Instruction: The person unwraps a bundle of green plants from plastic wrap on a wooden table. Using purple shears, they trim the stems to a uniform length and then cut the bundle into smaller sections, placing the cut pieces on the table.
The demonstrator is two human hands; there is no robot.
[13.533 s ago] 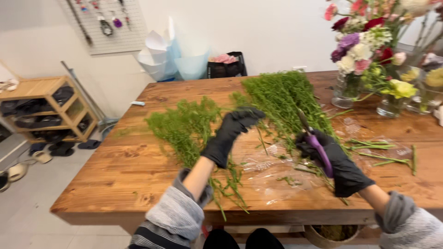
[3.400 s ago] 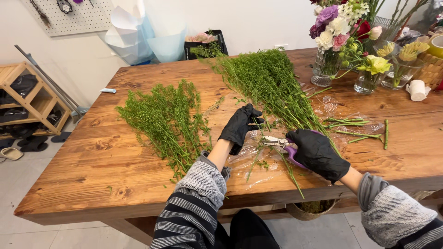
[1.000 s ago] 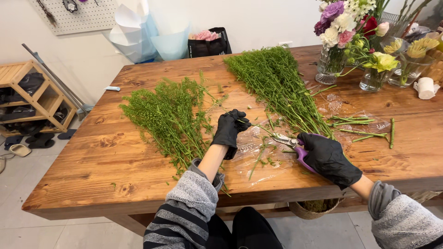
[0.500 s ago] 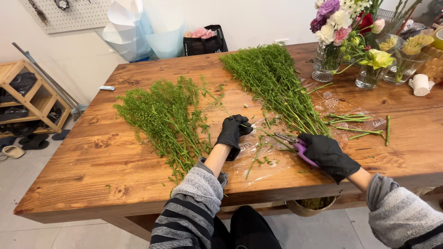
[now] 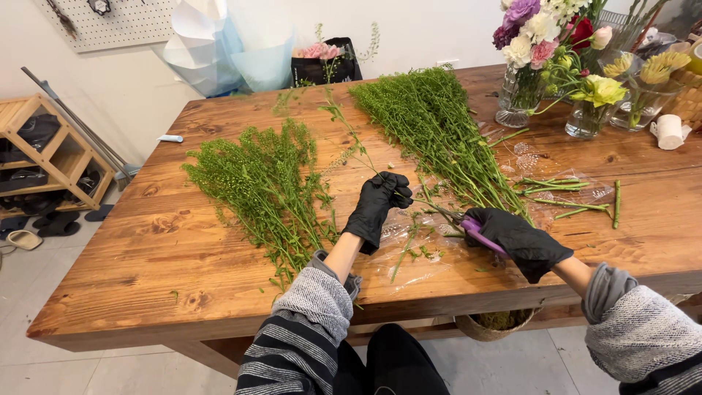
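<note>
table [image 5: 183, 271] | left: trimmed greens [image 5: 256, 183] | right: uncut bundle [image 5: 431, 124] | far right: vases [image 5: 585, 121]

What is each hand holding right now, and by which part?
The left hand pinches a thin green sprig near its lower stem. The right hand grips purple-handled shears by the handles, blades at the stem's base.

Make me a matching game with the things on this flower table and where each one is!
Things:
1. purple-handled scissors
2. thin green sprig
3. white roll of tape
4. cut green stem pieces

Places:
A. far right of the wooden table, by the glass vases
B. in the right hand
C. on clear plastic wrap, right of the hands
D. raised in the left hand

Pairs: 1-B, 2-D, 3-A, 4-C
</note>
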